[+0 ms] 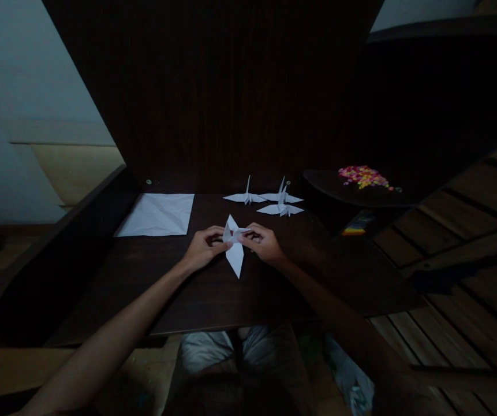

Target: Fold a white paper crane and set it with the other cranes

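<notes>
Between my two hands is a folded white paper crane (236, 259), held a little above the dark table with its pointed ends toward and away from me. My left hand (205, 247) pinches its left side between thumb and fingers. On the other side my right hand (265, 242) grips the paper, the thumb lying over its middle. Just beyond, three finished white paper cranes (280, 209) stand close together, wings spread. A creased square white sheet (159, 214) lies flat to the left of my hands.
A dark wooden table (213, 300) has a raised side panel (58, 248) at left and a tall back panel (231, 86). Small pink and yellow pieces (364, 176) are heaped on a rounded shelf (335, 188) at right. Below it sits a small colourful item (356, 226).
</notes>
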Available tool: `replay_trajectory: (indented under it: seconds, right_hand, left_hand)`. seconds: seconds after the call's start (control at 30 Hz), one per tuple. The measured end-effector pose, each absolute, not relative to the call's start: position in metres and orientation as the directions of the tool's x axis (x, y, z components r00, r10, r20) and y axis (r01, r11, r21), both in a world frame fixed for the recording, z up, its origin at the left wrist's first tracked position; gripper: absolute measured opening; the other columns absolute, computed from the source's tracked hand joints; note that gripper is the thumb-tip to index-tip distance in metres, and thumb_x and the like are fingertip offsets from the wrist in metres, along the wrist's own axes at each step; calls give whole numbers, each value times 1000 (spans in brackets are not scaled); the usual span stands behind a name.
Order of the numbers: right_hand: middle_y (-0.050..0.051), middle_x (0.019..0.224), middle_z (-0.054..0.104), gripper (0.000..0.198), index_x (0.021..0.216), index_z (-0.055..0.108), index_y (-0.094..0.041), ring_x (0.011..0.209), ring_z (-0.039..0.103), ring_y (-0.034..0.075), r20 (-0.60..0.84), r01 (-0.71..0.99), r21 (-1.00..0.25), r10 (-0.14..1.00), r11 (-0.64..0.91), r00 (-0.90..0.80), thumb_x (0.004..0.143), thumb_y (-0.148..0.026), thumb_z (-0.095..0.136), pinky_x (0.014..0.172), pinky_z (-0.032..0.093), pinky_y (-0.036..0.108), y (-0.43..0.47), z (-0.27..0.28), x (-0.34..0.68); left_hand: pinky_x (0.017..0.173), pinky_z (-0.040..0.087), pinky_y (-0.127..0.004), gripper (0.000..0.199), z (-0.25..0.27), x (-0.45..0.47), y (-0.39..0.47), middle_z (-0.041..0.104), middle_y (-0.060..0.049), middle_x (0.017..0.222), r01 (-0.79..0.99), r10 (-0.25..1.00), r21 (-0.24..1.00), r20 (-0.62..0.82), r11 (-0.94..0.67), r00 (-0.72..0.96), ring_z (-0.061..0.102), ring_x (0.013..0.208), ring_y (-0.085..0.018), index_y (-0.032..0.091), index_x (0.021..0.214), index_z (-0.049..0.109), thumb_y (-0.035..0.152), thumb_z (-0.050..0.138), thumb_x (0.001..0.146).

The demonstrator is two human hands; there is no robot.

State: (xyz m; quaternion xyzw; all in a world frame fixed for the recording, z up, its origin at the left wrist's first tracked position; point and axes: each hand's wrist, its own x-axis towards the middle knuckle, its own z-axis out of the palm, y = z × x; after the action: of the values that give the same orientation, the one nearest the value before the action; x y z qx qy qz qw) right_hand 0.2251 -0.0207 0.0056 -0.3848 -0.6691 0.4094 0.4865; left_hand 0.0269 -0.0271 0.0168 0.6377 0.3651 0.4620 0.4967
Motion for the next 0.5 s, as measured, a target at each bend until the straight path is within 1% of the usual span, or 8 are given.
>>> replay_trajectory:
  seconds: [0.1, 0.2, 0.27, 0.33, 0.43, 0.5]
  right_hand:
    - [1, 82, 54, 22, 83, 64, -16, 64, 51, 8, 307, 68, -941, 920, 332, -245, 68, -29, 73, 47, 40, 18, -21, 5, 225]
    - [1, 82, 56, 31, 90, 61, -17, 63, 53, 9, 230, -33, -973, 947, 228, -225, 63, -26, 73, 44, 42, 17, -19, 7, 226]
    - [0, 79, 58, 31, 91, 59, -18, 60, 54, 10, 149, -105, -986, 966, 129, -211, 65, -30, 71, 40, 41, 17, -18, 9, 227]
    - [0, 75, 60, 31, 90, 58, -17, 55, 53, 9, 52, -137, -990, 970, 19, -239, 68, -37, 69, 38, 40, 17, -17, 12, 228]
    - [-1, 68, 59, 33, 85, 57, -16, 49, 51, 8, -64, -124, -986, 939, -112, -339, 71, -43, 70, 35, 38, 17, -19, 15, 227]
    - [-3, 63, 58, 34, 83, 58, -15, 46, 49, 7, -93, -103, -984, 915, -144, -392, 69, -43, 72, 35, 36, 16, -20, 14, 226]
  left_hand:
    - [84, 50, -34, 23, 16, 26, -25, 67, -10, 101, 31, 921, 961, 254, -275, 295, 62, 95, -22, 14, 82, 70, 33, 76, 68]
    - [91, 46, -36, 21, 17, 24, -24, 67, -11, 105, 31, 910, 947, 297, -319, 290, 62, 100, -22, 15, 80, 70, 33, 75, 72]
    - [93, 45, -38, 20, 18, 22, -23, 66, -12, 107, 16, 897, 938, 324, -345, 300, 61, 102, -23, 15, 80, 71, 33, 75, 73]
    - [94, 44, -39, 19, 18, 20, -22, 65, -12, 109, 24, 883, 928, 344, -371, 319, 60, 105, -24, 16, 81, 71, 32, 75, 72]
    - [92, 46, -39, 17, 18, 19, -24, 64, -12, 112, 62, 861, 915, 349, -398, 370, 57, 109, -26, 17, 82, 73, 30, 75, 72]
    - [88, 48, -39, 16, 19, 19, -25, 61, -13, 117, 67, 854, 920, 329, -386, 404, 57, 110, -27, 17, 81, 74, 30, 75, 72]
